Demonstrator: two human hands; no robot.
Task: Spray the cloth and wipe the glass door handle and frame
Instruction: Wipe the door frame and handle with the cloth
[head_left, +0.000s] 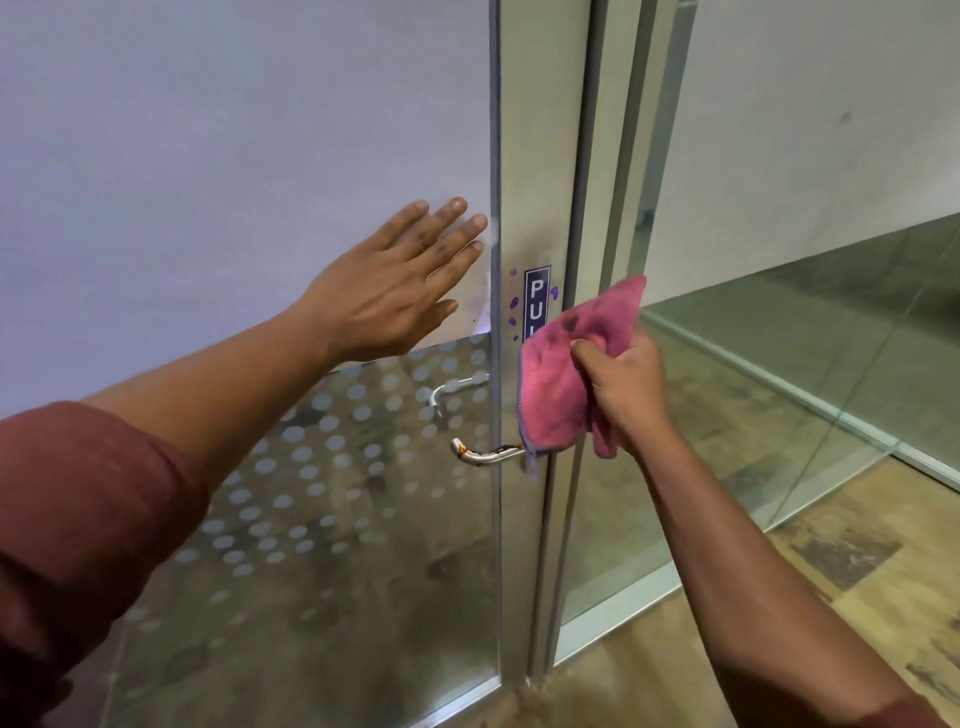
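The glass door (249, 130) fills the left of the view, frosted above and dotted with pale spots lower down; its metal frame (540, 156) runs upright just right of centre, with clear glazing and wood-patterned floor (857, 561) farther right. The left hand (400, 283) lies flat on the frosted pane, fingers straight and spread, seemingly bracing the door; the right hand (621, 387) grips a bunched pink cloth (563, 374) against the frame, covering the lower end of a blue sign (536, 299); the cloth's bottom edge hangs touching the root of the lever handle (483, 454), which juts left. No spray bottle shows, so spraying is probably done and the wiping step is in hand, at the frame; next, likely, the cloth should drop and wrap the lever, rubbing along its stained length while the door is held steady.
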